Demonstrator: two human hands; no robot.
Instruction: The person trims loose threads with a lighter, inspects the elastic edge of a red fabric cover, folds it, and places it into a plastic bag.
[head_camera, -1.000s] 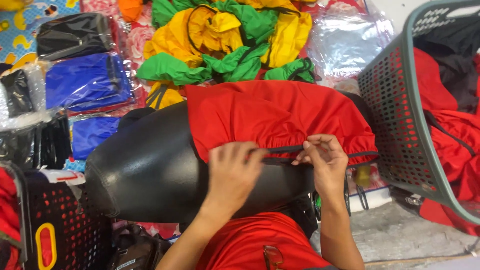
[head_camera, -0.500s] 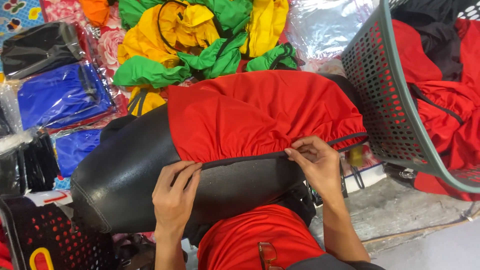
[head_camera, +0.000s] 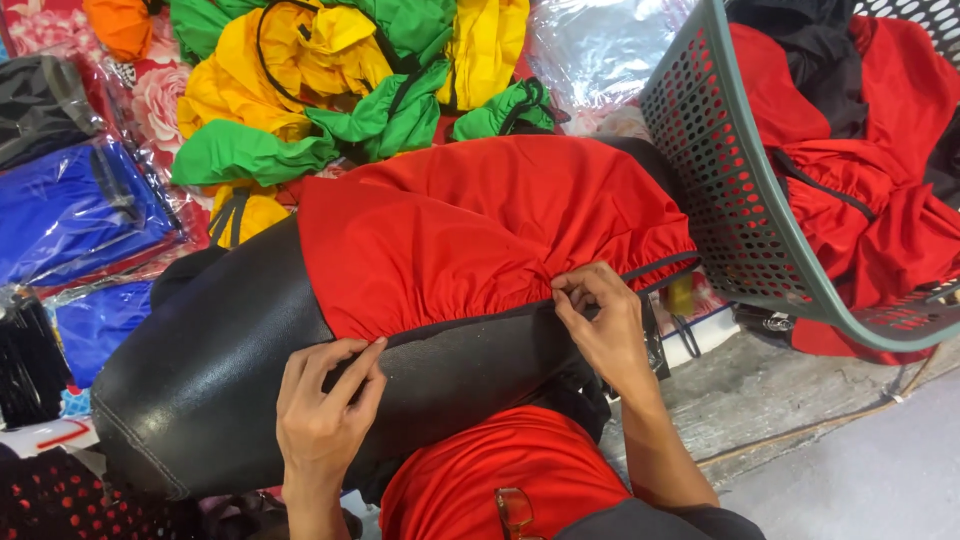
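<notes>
Over at the far left lie blue bagged covers (head_camera: 70, 205) in clear plastic, and beyond them a heap of green and yellow covers (head_camera: 330, 90) is spread across the floor. In front of the person sits a long black leather seat (head_camera: 200, 380), lying crosswise, its left end bare. The left hand (head_camera: 325, 405) rests flat on the seat's near side, fingers (head_camera: 365, 370) loosely curled with the tips at the gathered hem of the red cover (head_camera: 480, 225); it grips nothing that I can make out. That red cover is pulled over the middle and right part of the seat, its black-edged elastic hem running along the near side. The right hand (head_camera: 600, 330) pinches that hem between thumb and fingers, near the seat's right end. Further right, a grey-green plastic basket (head_camera: 730, 190) stands tilted, holding more red and black cloth (head_camera: 860, 150).
</notes>
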